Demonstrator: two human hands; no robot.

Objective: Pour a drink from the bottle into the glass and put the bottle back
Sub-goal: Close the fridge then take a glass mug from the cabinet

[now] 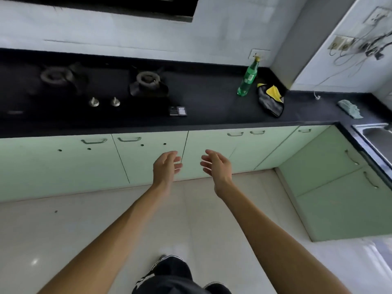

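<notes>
Two bare arms reach out over the pale floor (63,230). The left hand (166,167) and the right hand (216,167) hang in the air side by side, palms facing each other. The fingers (176,160) of both are loose and a little bent. They hold nothing and touch nothing. Just past them are light green cupboard doors (63,166). Above the doors is the dark desk (212,111). The green bottle (248,79) stands upright on it, far from the fingers, ahead and to the right of the right hand. A black and yellow cloth (270,100) lies just right of the bottle. The stove (148,83) sits ahead, left of the left hand.
</notes>
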